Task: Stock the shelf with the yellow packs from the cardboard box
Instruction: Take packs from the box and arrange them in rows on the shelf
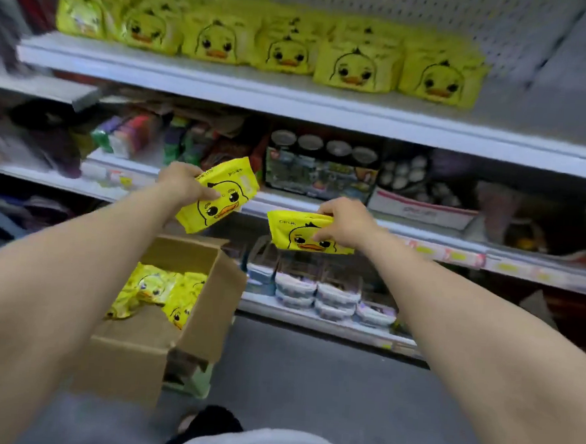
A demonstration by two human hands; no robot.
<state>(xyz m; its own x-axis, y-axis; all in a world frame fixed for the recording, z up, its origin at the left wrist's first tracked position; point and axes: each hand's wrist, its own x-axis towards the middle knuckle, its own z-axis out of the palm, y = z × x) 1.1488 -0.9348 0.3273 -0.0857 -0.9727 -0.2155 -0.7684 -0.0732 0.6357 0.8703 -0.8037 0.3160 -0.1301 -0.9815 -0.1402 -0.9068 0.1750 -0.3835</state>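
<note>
Your left hand (184, 185) grips one yellow pack (219, 196) at its left edge, thumb across the printed face. The long axis of this pack tilts up to the right. Your right hand (344, 225) pinches a second pack (301, 234) at its right end, long axis near level. Both are held in the air above the cardboard box (207, 306), which holds spare packs (157, 289).

The shelf (224, 80) lies above and ahead of both hands and carries a row of stocked packs (288, 51) standing face-out. The bare stretch at its right end is nearer your right hand.

The front row hides the depth behind it. Your left forearm covers part of the box. Blur smears the shelf ends.
</note>
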